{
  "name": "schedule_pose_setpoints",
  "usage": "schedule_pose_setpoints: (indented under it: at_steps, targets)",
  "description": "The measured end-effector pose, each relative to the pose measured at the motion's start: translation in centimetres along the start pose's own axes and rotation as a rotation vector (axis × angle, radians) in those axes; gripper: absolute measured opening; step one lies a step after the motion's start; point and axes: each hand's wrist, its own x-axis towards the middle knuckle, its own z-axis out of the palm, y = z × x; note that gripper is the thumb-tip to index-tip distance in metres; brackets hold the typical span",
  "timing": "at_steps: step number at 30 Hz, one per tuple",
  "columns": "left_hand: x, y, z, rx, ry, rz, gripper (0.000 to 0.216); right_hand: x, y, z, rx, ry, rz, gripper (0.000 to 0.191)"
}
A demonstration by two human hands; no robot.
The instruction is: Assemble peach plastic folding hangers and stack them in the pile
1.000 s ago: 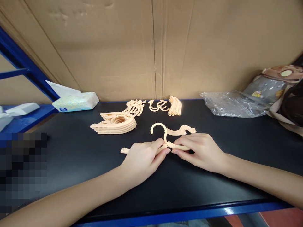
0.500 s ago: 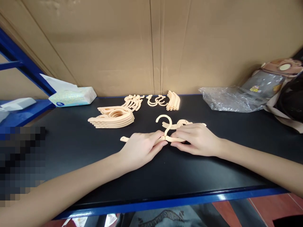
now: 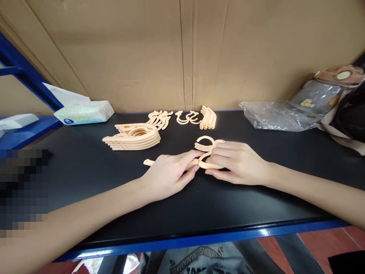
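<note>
Between my two hands is a cream plastic clothes hanger, held low over the black tabletop. My left hand is closed around its left arm, whose tip sticks out past the knuckles. Gripping the right arm is my right hand, its fingers near the base of the hook. The hook tilts to the right. Just behind, another cream hanger piece lies partly hidden by the hook and my right hand. To the left sits a stack of cream hangers with rounded openings.
Along the back lie cream hanger pieces, loose hooks and curved arm pieces. A tissue pack stands back left. At the right are a clear plastic bag, a bottle and a dark bag. The table has a blue front edge.
The hook of the held hanger has tilted over to the right, and my right fingers have come up against its base. My left hand keeps its grip. The view has shifted slightly.
</note>
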Motion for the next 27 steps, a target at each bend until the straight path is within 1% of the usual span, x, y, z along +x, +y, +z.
schedule_pose_setpoints:
  at_steps: [4,10,13,16,20,24,27]
  targets:
    - [-0.01,-0.15,0.12,-0.024,-0.009,-0.011,0.027,-0.02,-0.02,0.11,0.018,0.007,0.003,0.023]
    - [0.04,-0.4,0.18,-0.025,-0.014,-0.021,0.02,0.04,0.04,0.17,0.012,0.003,0.024,0.024]
    - [0.06,-0.45,0.1,-0.021,-0.009,-0.019,0.014,0.13,0.01,-0.05,-0.068,0.017,0.028,0.026]
    - [0.04,-0.47,0.07,-0.003,-0.008,0.01,0.015,0.2,-0.01,-0.24,-0.148,0.03,0.024,0.027]
    - [-0.04,-0.5,0.14,0.005,0.01,0.039,0.015,0.14,0.0,-0.22,-0.187,0.064,0.027,0.024]
    - [-0.04,-0.45,0.13,-0.018,0.008,0.032,0.016,0.08,-0.14,-0.32,-0.224,0.095,0.055,0.021]
    - [0.01,-0.39,0.05,-0.029,0.02,0.013,0.015,0.12,-0.35,-0.52,-0.282,0.088,0.067,0.025]
